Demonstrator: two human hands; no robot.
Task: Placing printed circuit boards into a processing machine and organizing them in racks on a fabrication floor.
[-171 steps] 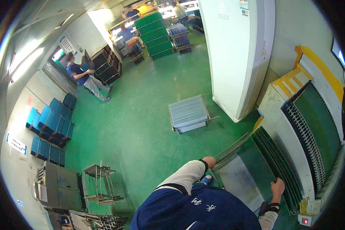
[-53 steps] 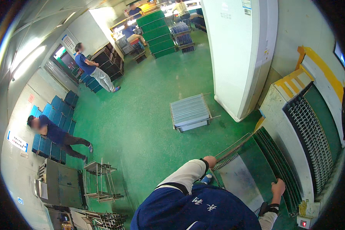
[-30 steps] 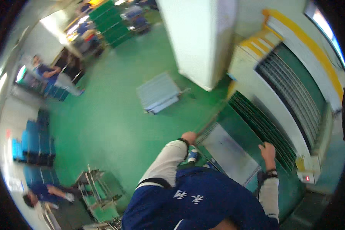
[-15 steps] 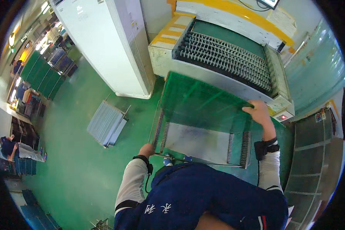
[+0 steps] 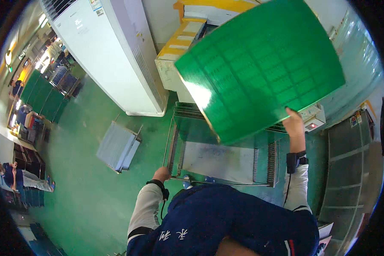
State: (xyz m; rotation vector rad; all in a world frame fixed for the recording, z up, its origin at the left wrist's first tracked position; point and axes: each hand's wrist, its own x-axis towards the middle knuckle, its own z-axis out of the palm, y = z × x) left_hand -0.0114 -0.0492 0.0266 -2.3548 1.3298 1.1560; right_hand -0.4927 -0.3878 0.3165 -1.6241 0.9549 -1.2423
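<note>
Head view: right fingers [image 5: 290, 114] grip the green board [image 5: 260, 70], two o'clock, seemingly mid-carry; at seven, left fingers [image 5: 164, 172] clasp the rack [image 5: 272, 164]; balance needed next!

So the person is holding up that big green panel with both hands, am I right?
Not quite: in the head view, only the right hand holds the green panel. The left hand is down at the near left corner of the metal rack. The rest stands: the panel is big, green and held up.
</note>
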